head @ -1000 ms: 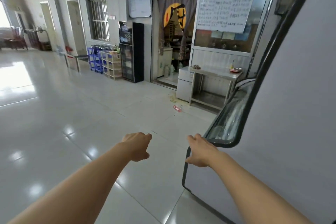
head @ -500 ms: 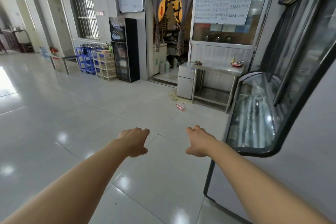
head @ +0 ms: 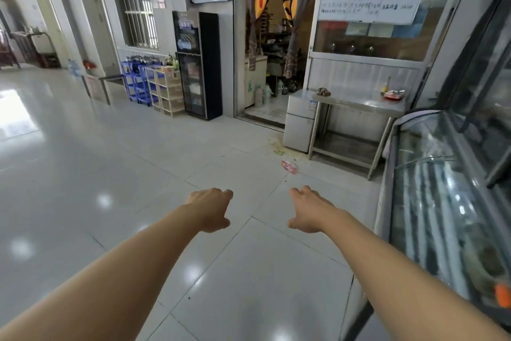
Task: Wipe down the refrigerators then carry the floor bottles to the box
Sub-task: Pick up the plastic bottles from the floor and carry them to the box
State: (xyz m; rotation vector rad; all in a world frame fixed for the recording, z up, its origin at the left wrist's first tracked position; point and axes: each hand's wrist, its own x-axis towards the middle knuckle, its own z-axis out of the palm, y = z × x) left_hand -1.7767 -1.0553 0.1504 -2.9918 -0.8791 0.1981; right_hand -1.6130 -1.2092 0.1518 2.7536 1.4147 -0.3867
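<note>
At three o'clock, the glass-fronted display refrigerator (head: 442, 197) lines the wall, now showing its curved glass where its blank side filled the view a second ago. At one o'clock a steel worktop (head: 359, 102) stands against the wall. Before it a bottle (head: 289, 167), probably plastic, lies on the floor (head: 110, 169), closer than before. The left hand (head: 211, 209) and right hand (head: 311, 210) reach forward, fingers loosely curled, holding nothing, likely poised for pickup.
</note>
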